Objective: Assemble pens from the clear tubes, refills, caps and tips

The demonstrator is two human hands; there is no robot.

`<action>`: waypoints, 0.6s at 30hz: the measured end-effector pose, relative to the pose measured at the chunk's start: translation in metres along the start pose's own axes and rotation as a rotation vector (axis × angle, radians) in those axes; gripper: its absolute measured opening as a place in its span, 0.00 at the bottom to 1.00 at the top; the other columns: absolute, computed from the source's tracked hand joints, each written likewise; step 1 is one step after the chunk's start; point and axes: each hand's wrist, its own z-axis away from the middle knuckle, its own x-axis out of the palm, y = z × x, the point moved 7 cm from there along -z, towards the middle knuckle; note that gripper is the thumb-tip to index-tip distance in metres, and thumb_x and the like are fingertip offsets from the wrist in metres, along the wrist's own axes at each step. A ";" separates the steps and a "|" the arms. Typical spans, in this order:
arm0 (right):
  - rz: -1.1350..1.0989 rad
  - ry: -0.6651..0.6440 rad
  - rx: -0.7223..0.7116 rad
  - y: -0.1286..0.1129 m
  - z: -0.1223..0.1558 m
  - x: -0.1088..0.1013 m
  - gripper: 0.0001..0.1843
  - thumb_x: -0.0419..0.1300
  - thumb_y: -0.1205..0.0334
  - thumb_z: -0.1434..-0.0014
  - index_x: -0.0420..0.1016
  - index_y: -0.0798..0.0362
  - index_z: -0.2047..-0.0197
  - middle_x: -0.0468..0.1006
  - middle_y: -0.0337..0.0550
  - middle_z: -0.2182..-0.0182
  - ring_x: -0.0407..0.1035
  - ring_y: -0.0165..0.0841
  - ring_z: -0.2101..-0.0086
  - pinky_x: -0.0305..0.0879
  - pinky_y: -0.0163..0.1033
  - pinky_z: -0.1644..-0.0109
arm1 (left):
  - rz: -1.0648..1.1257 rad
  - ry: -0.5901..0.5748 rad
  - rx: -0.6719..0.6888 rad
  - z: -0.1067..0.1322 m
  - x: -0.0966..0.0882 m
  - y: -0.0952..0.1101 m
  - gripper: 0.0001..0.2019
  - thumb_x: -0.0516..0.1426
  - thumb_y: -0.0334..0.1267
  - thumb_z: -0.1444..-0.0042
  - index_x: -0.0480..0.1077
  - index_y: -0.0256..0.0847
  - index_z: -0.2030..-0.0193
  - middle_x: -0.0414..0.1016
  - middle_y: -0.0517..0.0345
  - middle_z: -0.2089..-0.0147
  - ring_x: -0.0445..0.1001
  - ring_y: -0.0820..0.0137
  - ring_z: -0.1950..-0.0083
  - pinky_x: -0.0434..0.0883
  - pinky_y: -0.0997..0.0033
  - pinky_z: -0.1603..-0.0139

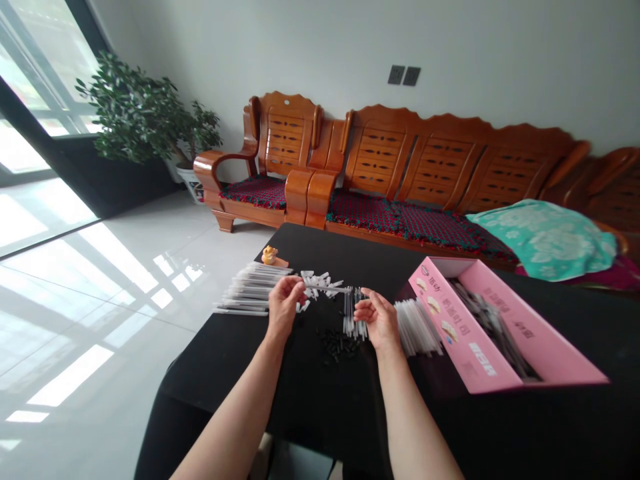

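Observation:
My left hand (285, 301) is closed in a pinch on a slim translucent pen barrel (327, 289), which points to the right. Close to the barrel's far end is my right hand (376, 317), its fingers curled together; whatever they may hold is too small to make out. Beneath and between the hands lie thin pen refills (349, 313) in a row, small white caps (320, 280) in a loose pile, and small black plugs (339, 345). Left of my left hand, long white pens (250, 290) lie side by side. A stack of translucent tubes (417, 327) sits right of my right hand.
A pink open box (467, 333) with dark slim pieces inside stands on the black table (225, 373) at right. A small yellow-orange figurine (270, 255) is at the far left corner. Wooden seats (415, 160) line the wall behind, near a potted plant (145, 117).

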 end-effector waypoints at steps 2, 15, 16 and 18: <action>0.008 0.011 -0.013 0.000 -0.001 -0.003 0.22 0.68 0.51 0.49 0.75 0.59 0.57 0.81 0.43 0.78 0.75 0.33 0.81 0.73 0.34 0.80 | 0.013 0.131 0.037 -0.009 -0.027 0.009 0.14 0.63 0.45 0.48 0.72 0.35 0.64 0.69 0.63 0.76 0.65 0.79 0.79 0.63 0.80 0.79; 0.016 0.006 -0.018 0.003 -0.002 -0.003 0.21 0.69 0.54 0.51 0.76 0.59 0.58 0.81 0.43 0.79 0.74 0.34 0.82 0.72 0.35 0.81 | -0.647 0.800 -0.036 0.004 -0.182 0.036 0.17 0.57 0.47 0.52 0.77 0.37 0.64 0.75 0.57 0.75 0.70 0.69 0.76 0.69 0.70 0.72; 0.018 0.012 -0.019 0.003 -0.002 -0.003 0.21 0.69 0.53 0.51 0.75 0.59 0.58 0.81 0.43 0.79 0.74 0.34 0.82 0.72 0.35 0.81 | -0.709 0.798 -0.048 0.005 -0.184 0.037 0.17 0.56 0.48 0.52 0.78 0.37 0.64 0.76 0.56 0.74 0.72 0.67 0.75 0.70 0.68 0.70; 0.021 0.022 -0.022 0.001 -0.002 -0.003 0.21 0.69 0.54 0.51 0.75 0.58 0.58 0.81 0.43 0.79 0.74 0.34 0.82 0.72 0.35 0.81 | -0.808 0.797 -0.075 0.006 -0.185 0.039 0.18 0.56 0.49 0.53 0.78 0.38 0.64 0.77 0.55 0.74 0.74 0.64 0.71 0.71 0.66 0.63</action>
